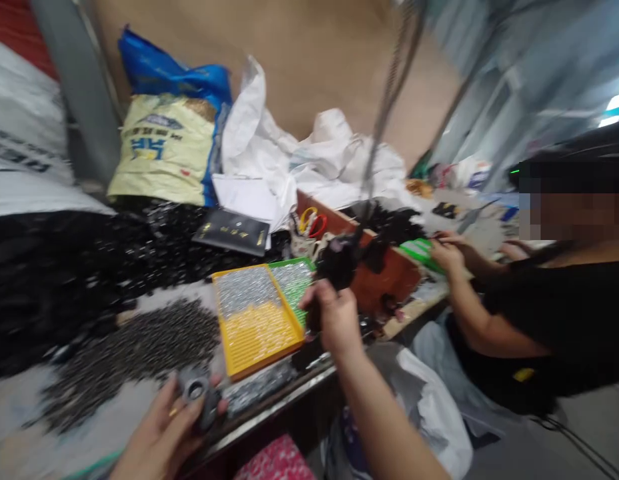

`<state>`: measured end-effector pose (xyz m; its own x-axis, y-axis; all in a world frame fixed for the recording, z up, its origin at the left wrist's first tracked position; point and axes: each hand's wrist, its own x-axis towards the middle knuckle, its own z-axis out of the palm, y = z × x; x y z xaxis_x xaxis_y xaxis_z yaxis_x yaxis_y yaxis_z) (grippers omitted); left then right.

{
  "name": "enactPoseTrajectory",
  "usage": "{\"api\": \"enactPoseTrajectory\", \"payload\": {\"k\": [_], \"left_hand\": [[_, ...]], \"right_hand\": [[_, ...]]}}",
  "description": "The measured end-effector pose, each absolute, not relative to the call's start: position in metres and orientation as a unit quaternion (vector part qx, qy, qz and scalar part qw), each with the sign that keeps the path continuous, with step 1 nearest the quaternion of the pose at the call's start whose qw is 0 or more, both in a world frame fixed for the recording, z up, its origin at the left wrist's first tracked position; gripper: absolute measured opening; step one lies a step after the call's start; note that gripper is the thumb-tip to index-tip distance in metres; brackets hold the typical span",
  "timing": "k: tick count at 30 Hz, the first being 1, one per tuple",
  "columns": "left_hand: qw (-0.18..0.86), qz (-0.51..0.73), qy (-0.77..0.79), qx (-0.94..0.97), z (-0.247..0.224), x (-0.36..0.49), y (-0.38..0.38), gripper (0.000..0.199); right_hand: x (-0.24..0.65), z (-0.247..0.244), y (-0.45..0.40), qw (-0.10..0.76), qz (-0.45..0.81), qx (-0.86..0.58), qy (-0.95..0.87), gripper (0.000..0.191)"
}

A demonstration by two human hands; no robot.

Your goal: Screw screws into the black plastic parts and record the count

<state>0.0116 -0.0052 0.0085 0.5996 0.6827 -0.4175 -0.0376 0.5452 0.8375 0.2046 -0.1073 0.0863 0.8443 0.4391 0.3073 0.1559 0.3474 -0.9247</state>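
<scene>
My left hand (172,420), at the lower left, is closed around a dark grey plastic part (197,389) with a round hole facing up. Farther right, my right hand (337,317) wraps around a dark, blurred tool (315,312), which looks like an electric screwdriver below a hanging cord (382,127). Its tip is hard to make out. Between the hands lies a yellow ridged tray (262,333) partly covered with small silver pieces that look like screws. A green tray (309,263) with similar pieces sits behind it, close to my right hand.
A pile of small dark pieces (134,353) covers the left bench, before a heap of glossy black parts (139,253). A black notebook (232,231), scissors (317,225) and a brown board (384,280) stand behind. At right, a co-worker (529,313) handles a green object (417,253).
</scene>
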Motion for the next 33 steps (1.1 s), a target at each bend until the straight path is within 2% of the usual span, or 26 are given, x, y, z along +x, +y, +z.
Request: {"api": "enactPoseTrajectory", "payload": {"k": [2,4,7,16,33], "left_hand": [[0.797,0.233,0.359,0.426,0.012,0.012,-0.008,0.088],[0.805,0.22,0.327,0.443,0.011,0.013,-0.008,0.073],[0.805,0.213,0.313,0.457,0.007,0.012,-0.007,0.062],[0.794,0.187,0.319,0.483,0.005,0.011,-0.007,0.052],[0.786,0.186,0.334,0.486,0.006,0.013,-0.008,0.048]], "right_hand": [[0.218,0.088,-0.11,0.785,0.086,-0.555,-0.26,0.056],[0.233,0.089,-0.106,0.797,-0.04,-0.529,-0.289,0.053],[0.25,0.083,-0.097,0.807,-0.112,-0.499,-0.296,0.054],[0.279,0.051,-0.099,0.767,-0.185,-0.55,-0.274,0.058],[0.294,0.037,-0.095,0.766,-0.19,-0.551,-0.272,0.055]]}}
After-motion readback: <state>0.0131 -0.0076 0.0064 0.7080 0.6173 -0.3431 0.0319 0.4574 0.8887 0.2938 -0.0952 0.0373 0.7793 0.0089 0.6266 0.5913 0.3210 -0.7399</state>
